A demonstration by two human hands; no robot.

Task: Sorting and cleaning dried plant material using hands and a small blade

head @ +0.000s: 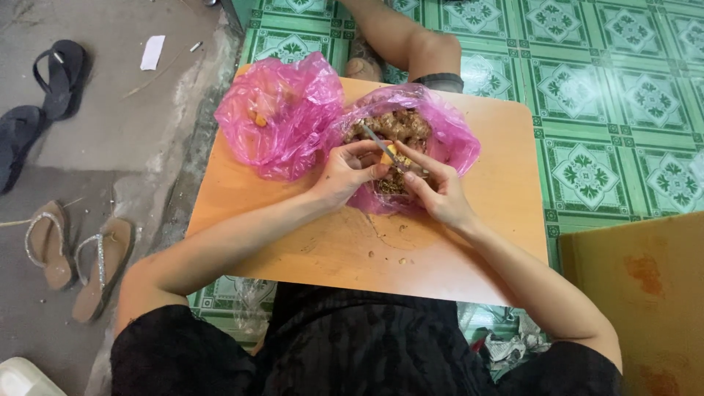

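Seated low on green patterned floor tiles (587,95), a person works over an orange tabletop (308,249). Left of the open pink bag of brown roots (400,125) lies a second, crumpled pink bag (282,114). Over the open bag, the left hand (345,176) pinches a yellow peeled piece (388,156), while the right hand (436,187) is closed around a small knife (375,136) set against that piece.

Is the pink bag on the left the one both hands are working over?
No, both the left hand and right hand work over the right pink bag; the left pink bag lies untouched.
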